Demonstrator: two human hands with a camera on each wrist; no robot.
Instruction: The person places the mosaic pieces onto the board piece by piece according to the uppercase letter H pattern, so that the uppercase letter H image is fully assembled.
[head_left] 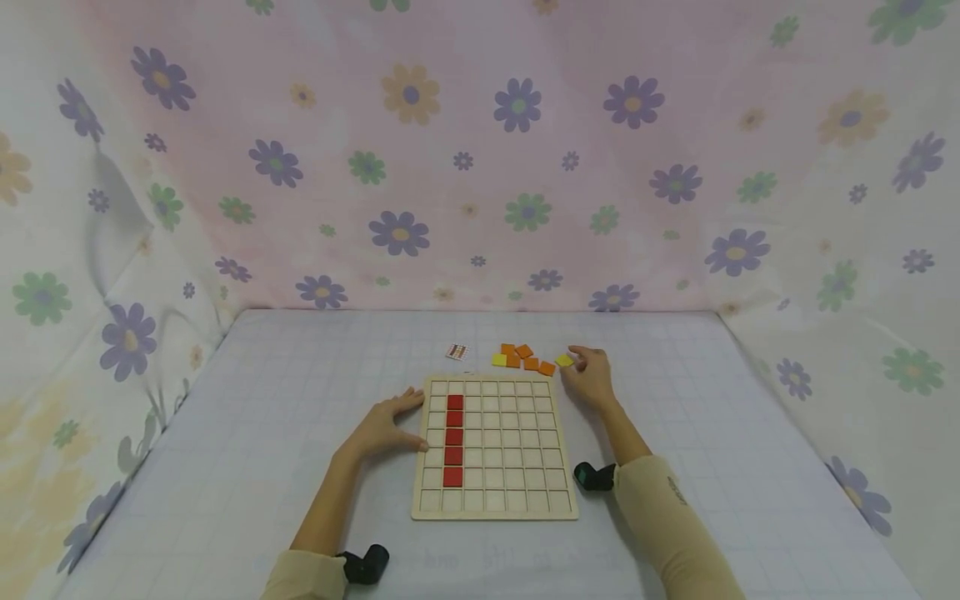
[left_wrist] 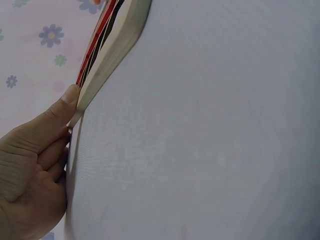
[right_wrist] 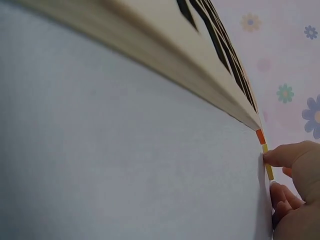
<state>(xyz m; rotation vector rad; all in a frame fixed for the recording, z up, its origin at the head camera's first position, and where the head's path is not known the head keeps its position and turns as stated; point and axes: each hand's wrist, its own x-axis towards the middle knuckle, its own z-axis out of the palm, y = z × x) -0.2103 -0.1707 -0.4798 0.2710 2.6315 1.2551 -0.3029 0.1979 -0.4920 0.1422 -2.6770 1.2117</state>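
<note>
Over a counter (head_left: 225, 467) backed by flowered cloth (head_left: 330, 187), pinches a yellow tile (head_left: 564, 361) in the right hand (head_left: 590, 379) just beyond the far right corner of the board (head_left: 495, 516) and rests the left hand (head_left: 380, 431), spread, against its left edge, nearer the near-to-far row of red tiles (head_left: 453, 437).

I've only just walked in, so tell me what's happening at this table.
A person is working with a wooden grid board. Their left hand rests against its left edge, and their right hand pinches a yellow square tile near the far right corner. Five red square tiles fill most of the second column from the left. Beyond the far edge lie loose orange square tiles, another yellow tile and a small patterned card.
</note>
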